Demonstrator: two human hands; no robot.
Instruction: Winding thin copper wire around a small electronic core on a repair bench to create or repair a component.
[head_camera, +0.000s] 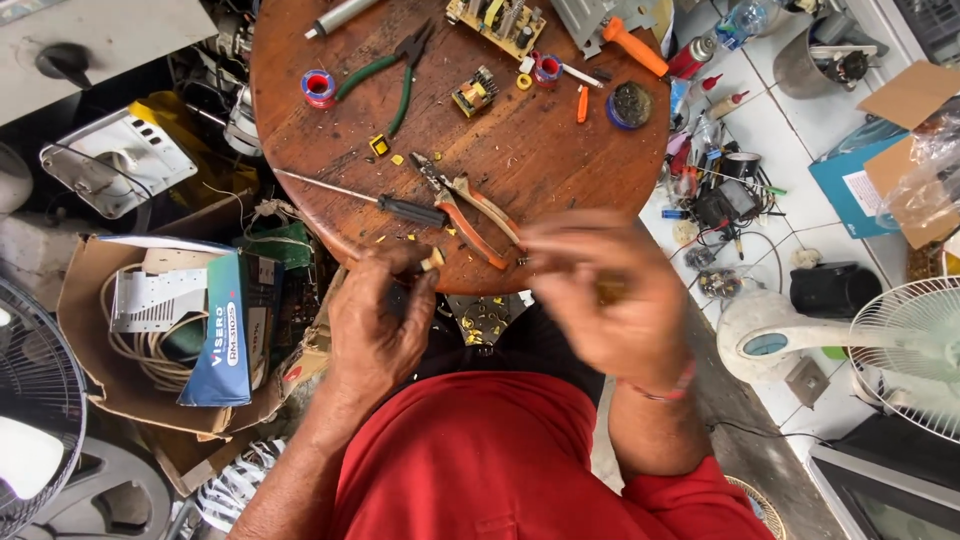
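Head view: both hands at near edge of round wooden table

Head cam, left to right. Far left: cardboard box (130, 330) w/ cables and a blue carton. Left hand (375, 320) at table (560, 160) near edge, fingers clamped on a small pale-tipped part (432, 260). Just beyond it lie a black-handled screwdriver (400, 208) and orange-handled pliers (475, 215); green-handled pliers (385, 75) farther off. Right hand (610, 300) is motion-blurred, fingers curled; something small and dark may sit in it, can't tell if gripped. Circuit board (497, 22) at far edge. White fan (880, 345) far right on floor.
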